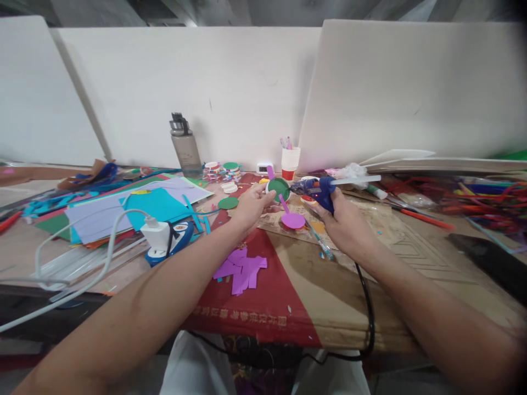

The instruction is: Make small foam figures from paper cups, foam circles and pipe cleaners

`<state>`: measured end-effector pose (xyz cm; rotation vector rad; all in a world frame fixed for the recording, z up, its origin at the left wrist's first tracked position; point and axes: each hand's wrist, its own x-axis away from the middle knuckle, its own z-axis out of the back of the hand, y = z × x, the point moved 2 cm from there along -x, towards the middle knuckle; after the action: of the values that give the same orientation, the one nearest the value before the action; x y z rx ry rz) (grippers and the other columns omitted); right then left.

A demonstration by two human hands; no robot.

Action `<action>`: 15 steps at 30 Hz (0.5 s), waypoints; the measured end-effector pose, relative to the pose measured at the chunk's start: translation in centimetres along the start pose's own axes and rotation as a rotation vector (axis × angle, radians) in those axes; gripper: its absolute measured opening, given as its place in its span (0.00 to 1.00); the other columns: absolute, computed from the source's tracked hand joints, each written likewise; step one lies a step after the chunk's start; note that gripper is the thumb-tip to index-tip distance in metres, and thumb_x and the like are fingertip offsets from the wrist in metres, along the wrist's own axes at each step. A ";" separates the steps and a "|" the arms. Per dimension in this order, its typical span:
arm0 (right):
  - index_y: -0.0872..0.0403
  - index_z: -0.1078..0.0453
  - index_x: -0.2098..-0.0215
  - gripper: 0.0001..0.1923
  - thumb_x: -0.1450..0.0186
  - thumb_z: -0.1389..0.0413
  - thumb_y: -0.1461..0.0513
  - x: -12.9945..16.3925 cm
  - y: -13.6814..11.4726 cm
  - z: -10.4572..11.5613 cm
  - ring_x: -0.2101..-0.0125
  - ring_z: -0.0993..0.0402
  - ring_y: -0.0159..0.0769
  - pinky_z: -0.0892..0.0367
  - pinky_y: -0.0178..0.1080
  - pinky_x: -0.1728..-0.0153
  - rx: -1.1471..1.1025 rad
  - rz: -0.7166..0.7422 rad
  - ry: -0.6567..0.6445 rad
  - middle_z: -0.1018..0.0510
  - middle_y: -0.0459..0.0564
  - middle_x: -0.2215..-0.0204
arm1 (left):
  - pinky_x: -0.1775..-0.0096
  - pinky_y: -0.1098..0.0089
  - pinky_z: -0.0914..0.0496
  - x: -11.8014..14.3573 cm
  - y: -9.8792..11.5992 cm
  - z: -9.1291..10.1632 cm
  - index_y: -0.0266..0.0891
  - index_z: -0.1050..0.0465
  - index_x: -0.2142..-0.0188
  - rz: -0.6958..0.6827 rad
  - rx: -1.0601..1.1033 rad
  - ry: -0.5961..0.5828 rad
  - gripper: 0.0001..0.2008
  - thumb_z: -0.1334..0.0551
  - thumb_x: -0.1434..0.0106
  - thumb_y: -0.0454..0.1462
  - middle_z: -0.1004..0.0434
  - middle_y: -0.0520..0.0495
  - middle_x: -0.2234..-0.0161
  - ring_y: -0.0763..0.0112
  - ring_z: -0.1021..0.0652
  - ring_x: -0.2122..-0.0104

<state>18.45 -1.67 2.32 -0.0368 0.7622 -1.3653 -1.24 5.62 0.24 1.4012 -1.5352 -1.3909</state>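
Closed around the edge of a green disc with a white rim (279, 190), my left hand (252, 206) holds it up above the table. A purple paper strip (270, 172) shows at the disc's upper edge, another at its lower edge. My right hand (340, 216) grips a blue glue gun (321, 192), with a pale glue stick (358, 179) out of its back. The gun's nozzle is at the disc's right edge; whether it touches I cannot tell. Just below lies a purple paper disc (293, 220). Purple paper strips (242, 270) lie in a pile nearer me.
Coloured paper sheets (152, 208) and a power strip (168, 244) with a white cable are at left. A grey bottle (185, 145) and stacked paper cups (290, 160) stand at the back. A pen (319, 240) lies centrally. The gun's black cord (370, 312) hangs over the front edge.
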 end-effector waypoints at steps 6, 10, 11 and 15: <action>0.54 0.39 0.42 0.22 0.32 0.52 0.54 0.2 -0.2 0.1 0.56 0.25 0.54 0.33 0.47 0.59 -0.005 0.001 -0.017 0.21 0.62 0.55 | 0.68 0.73 0.26 0.0 0.2 0.0 0.35 0.28 0.58 0.009 0.021 0.023 0.14 0.32 0.45 0.35 0.24 0.52 0.71 0.78 0.25 0.76; 0.55 0.40 0.41 0.23 0.32 0.52 0.55 0.1 -0.2 -0.1 0.53 0.26 0.55 0.33 0.49 0.57 -0.013 -0.007 -0.021 0.22 0.63 0.53 | 0.67 0.73 0.26 0.0 0.1 0.0 0.36 0.28 0.57 -0.001 0.021 0.025 0.15 0.32 0.44 0.35 0.23 0.51 0.71 0.77 0.25 0.75; 0.55 0.40 0.41 0.23 0.32 0.52 0.55 0.1 -0.2 -0.1 0.53 0.26 0.55 0.33 0.49 0.56 -0.017 0.007 -0.020 0.22 0.62 0.53 | 0.67 0.72 0.26 -0.1 0.0 0.0 0.36 0.27 0.56 -0.004 0.018 0.024 0.16 0.32 0.45 0.35 0.23 0.51 0.71 0.77 0.24 0.75; 0.55 0.36 0.44 0.20 0.31 0.54 0.57 0.0 -0.2 -0.3 0.54 0.26 0.52 0.33 0.47 0.56 -0.035 0.059 -0.036 0.21 0.61 0.54 | 0.66 0.71 0.26 -0.1 -0.2 0.1 0.37 0.27 0.56 -0.010 0.003 0.029 0.16 0.31 0.45 0.35 0.23 0.53 0.71 0.77 0.24 0.74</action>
<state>18.17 -1.60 2.15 -0.0659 0.7519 -1.2917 -1.28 5.75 0.07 1.4267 -1.5143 -1.3691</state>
